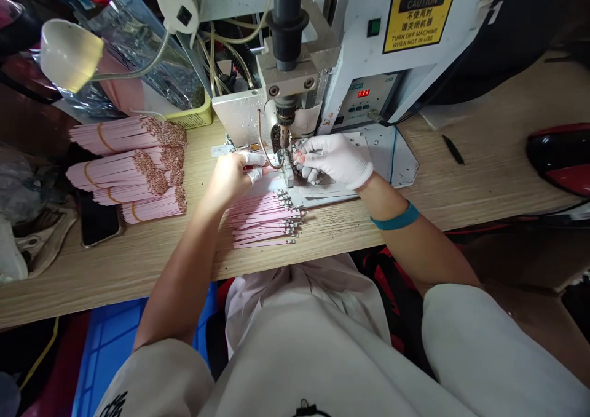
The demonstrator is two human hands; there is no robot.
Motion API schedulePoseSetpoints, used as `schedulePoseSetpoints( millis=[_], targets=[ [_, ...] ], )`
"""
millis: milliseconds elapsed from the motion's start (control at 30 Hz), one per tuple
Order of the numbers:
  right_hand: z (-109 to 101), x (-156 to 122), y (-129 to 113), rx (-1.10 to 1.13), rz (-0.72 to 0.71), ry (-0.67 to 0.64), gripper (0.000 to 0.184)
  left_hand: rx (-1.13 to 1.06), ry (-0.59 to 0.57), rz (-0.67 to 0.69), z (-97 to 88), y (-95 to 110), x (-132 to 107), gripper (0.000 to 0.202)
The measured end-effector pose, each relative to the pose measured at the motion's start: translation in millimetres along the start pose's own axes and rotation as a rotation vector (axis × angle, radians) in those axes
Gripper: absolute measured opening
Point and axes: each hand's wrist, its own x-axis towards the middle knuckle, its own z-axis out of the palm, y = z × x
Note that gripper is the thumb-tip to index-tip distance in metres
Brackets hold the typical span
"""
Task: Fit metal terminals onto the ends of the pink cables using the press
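My left hand [237,174], its fingertips wrapped in white, is closed in a pinch just left of the soldering machine's tip [284,135]. What lies between its fingers is too small to make out. In a white glove with bare fingertips, my right hand [334,160] pinches at the right side of the metal fixture [288,174] under the tip. Its grip hides whatever it holds. Small grey metal parts [311,174] lie beneath that hand. Below the fixture, a spread of pink wires [262,217] with small metal ends rests on the table.
Banded bundles of pink wires [122,135] with copper ends lie at the left, near a phone [99,217]. A lamp [71,54] and a yellow basket [196,117] stand behind. The controller [366,100] shows red digits. A black-and-red object [560,158] sits far right.
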Motion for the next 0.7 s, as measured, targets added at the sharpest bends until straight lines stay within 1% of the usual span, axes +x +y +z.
schedulePoseSetpoints(
  millis=[100, 267, 433, 500, 600, 700],
  targets=[
    [2.7, 1.3, 4.9, 0.008, -0.050, -0.002, 0.015, -0.075, -0.006, 0.026, 0.7, -3.8, 0.8, 0.023],
    [6.0, 4.1, 9.3, -0.092, -0.078, -0.034, 0.011, -0.278, -0.109, 0.019, 3.0, -7.5, 1.3, 0.032],
    [10.8, 2.4, 1.5, -0.044, 0.007, -0.008, 0.006, -0.407, -0.179, -0.027, 4.6, -4.8, 0.2, 0.034],
    [12.9, 1.6, -2.5, 0.014, 0.054, 0.002, 0.009, -0.427, -0.196, -0.053, 4.8, -3.3, -0.1, 0.032],
    [14.4, 2.6, -5.6, 0.089, 0.120, -0.007, 0.014, -0.441, -0.192, -0.084, 6.0, -1.3, 0.0, 0.031],
    [14.1, 5.3, -5.4, 0.105, 0.163, -0.042, 0.015, -0.469, -0.185, -0.093, 8.7, 0.1, 1.0, 0.031]
  ],
)
